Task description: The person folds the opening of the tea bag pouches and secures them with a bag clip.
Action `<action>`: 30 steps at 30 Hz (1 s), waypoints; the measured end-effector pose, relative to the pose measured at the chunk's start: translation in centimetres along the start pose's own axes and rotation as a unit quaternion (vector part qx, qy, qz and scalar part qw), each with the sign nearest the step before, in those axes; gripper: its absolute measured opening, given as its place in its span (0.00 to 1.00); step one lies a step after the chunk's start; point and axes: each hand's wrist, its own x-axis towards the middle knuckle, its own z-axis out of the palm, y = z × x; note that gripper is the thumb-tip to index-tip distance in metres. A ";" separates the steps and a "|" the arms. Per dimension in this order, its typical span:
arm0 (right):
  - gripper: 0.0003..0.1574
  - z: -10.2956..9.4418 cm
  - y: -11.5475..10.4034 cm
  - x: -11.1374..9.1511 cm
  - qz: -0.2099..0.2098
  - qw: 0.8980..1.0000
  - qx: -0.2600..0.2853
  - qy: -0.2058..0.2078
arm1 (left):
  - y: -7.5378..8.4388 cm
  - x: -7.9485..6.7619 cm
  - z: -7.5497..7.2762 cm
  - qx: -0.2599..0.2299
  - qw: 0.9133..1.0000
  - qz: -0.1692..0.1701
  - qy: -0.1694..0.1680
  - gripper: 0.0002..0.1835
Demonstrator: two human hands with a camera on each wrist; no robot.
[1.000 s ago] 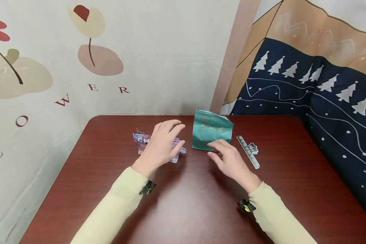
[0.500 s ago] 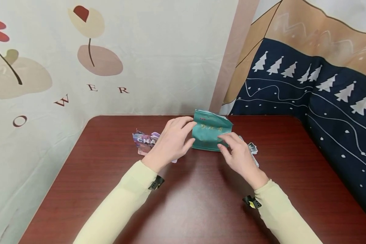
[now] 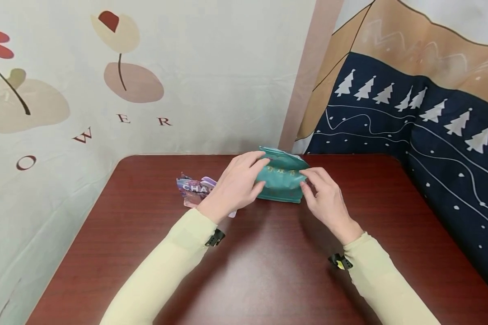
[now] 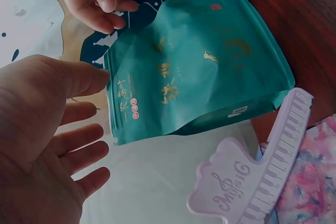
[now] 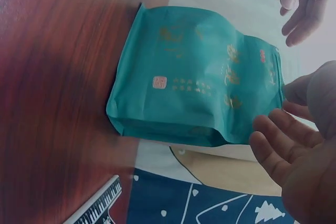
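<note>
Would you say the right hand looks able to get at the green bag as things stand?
Probably yes: the right hand is right by the green bag, with nothing visible standing between them.

a reddish-brown table point(image 3: 264, 275) carries a green pouch point(image 3: 282, 186), a purple packet point(image 3: 190, 187) and a dark clip point(image 5: 95, 205).
</note>
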 end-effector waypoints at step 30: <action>0.19 0.4 1.5 1.8 0.043 0.999 0.016 0.016 | 0.8 4.4 1.8 0.027 0.998 -0.002 -0.051 0.27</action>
